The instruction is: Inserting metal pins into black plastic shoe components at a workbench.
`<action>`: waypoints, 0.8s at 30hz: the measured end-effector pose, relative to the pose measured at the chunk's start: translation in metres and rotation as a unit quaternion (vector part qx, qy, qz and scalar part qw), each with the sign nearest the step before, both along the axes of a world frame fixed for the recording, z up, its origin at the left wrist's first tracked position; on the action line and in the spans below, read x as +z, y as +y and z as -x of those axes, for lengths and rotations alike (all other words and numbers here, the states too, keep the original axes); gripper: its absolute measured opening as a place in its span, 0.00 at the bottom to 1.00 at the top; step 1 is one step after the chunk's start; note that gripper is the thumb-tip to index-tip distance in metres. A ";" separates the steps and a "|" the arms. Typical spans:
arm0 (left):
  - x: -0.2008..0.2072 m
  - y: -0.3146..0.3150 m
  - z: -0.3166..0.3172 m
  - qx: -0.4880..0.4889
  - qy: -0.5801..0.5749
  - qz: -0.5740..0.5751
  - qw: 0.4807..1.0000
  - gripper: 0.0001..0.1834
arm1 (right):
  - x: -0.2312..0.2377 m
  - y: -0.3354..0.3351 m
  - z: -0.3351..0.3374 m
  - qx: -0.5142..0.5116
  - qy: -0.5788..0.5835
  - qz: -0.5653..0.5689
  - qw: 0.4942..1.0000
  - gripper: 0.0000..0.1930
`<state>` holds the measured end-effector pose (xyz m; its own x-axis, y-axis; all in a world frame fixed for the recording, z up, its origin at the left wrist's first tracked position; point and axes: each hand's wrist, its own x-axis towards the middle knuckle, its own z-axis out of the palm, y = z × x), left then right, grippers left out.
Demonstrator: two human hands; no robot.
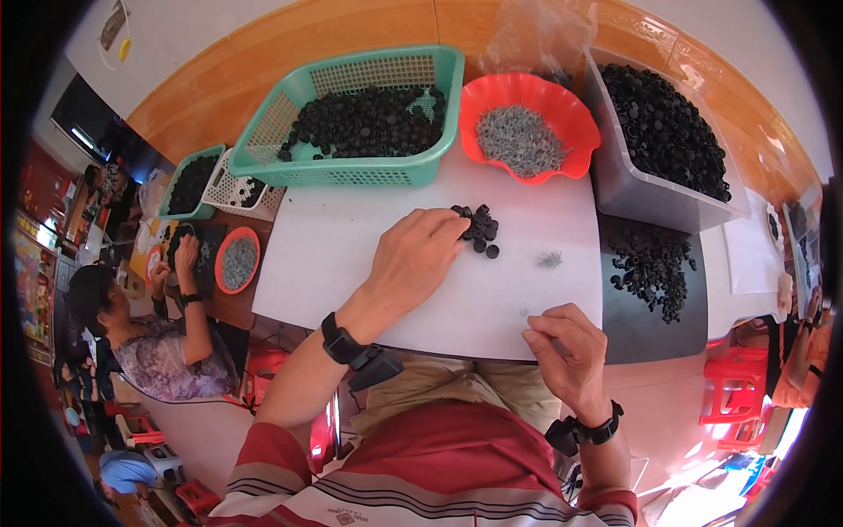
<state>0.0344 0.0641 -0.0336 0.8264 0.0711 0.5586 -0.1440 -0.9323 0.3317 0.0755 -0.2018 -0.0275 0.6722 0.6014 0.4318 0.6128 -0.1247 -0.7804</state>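
Note:
My left hand (413,256) reaches over the white work surface (351,233), its fingers bent together against the left side of a small pile of round black caps (482,230). They close on a black cap there, with the tips partly hidden. Near the front edge, my right hand (571,350) is curled, thumb and forefinger almost meeting; whatever lies between them is too small to make out. A tiny pale piece (524,313) lies just beyond those fingertips. Between the hands and the bins sits a little heap of small grey metal parts (550,259).
Along the back stand a green basket (351,173) of black caps, a red bowl (575,167) of grey parts and a grey bin (637,198) of black parts. Loose black parts (654,272) cover a dark mat at right. A co-worker (167,342) sits at left beside another red bowl (255,263).

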 end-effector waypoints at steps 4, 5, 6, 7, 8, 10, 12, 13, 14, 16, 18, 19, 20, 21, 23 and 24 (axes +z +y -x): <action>-0.007 0.001 -0.003 0.007 0.050 0.005 0.999 0.13 | -0.002 -0.003 0.002 0.000 0.010 -0.010 1.000 0.07; -0.006 0.000 -0.002 0.005 0.051 0.004 0.999 0.13 | -0.003 -0.003 0.002 0.003 0.015 -0.013 1.000 0.08; -0.004 -0.003 -0.002 0.012 0.058 0.012 0.998 0.12 | -0.004 -0.004 0.003 0.006 0.021 -0.014 1.000 0.08; -0.002 -0.005 -0.002 0.020 0.064 0.020 0.998 0.11 | -0.004 -0.005 0.003 0.005 0.022 -0.015 1.000 0.08; -0.002 -0.006 -0.002 0.019 0.065 0.020 0.998 0.11 | -0.004 -0.005 0.003 0.004 0.022 -0.013 1.000 0.08; -0.002 -0.009 -0.004 0.031 0.067 0.024 0.997 0.09 | -0.004 -0.006 0.003 0.003 0.022 -0.011 1.000 0.08; -0.004 -0.010 -0.005 0.033 0.061 0.025 0.997 0.08 | -0.003 -0.006 0.002 0.009 0.032 -0.016 0.999 0.08; -0.005 -0.010 -0.006 0.035 0.055 0.026 0.998 0.07 | -0.003 -0.006 0.002 0.009 0.032 -0.017 0.999 0.08; -0.007 -0.010 -0.007 0.035 0.055 0.026 0.998 0.07 | -0.003 -0.006 0.002 0.009 0.033 -0.017 0.999 0.08; -0.009 -0.011 -0.008 0.038 0.043 0.031 0.998 0.07 | -0.003 -0.007 0.003 0.008 0.036 -0.017 0.999 0.08; -0.008 -0.012 -0.009 0.046 0.049 0.041 0.997 0.07 | -0.004 -0.008 0.003 0.008 0.036 -0.018 0.999 0.07; -0.007 -0.013 -0.011 0.053 0.055 0.051 0.996 0.08 | -0.004 -0.008 0.003 0.005 0.037 -0.017 0.999 0.07; -0.005 -0.015 -0.010 0.051 0.056 0.052 0.996 0.08 | -0.004 -0.009 0.003 0.006 0.044 -0.023 0.999 0.07; -0.004 -0.015 -0.009 0.049 0.050 0.059 0.996 0.08 | -0.004 -0.010 0.003 0.007 0.052 -0.028 0.998 0.07; -0.002 -0.016 -0.008 0.043 0.046 0.068 0.996 0.09 | -0.005 -0.012 0.001 0.002 0.047 -0.031 0.998 0.07; -0.002 -0.015 -0.007 0.030 0.022 0.060 0.997 0.10 | -0.006 -0.013 -0.001 0.002 0.041 -0.035 0.999 0.07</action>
<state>0.0417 0.0492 -0.0360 0.8418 0.1863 0.5066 -0.0713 -0.8919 0.4465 0.0764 -0.2150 -0.0332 0.7053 0.5736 0.4167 0.5466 -0.0657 -0.8348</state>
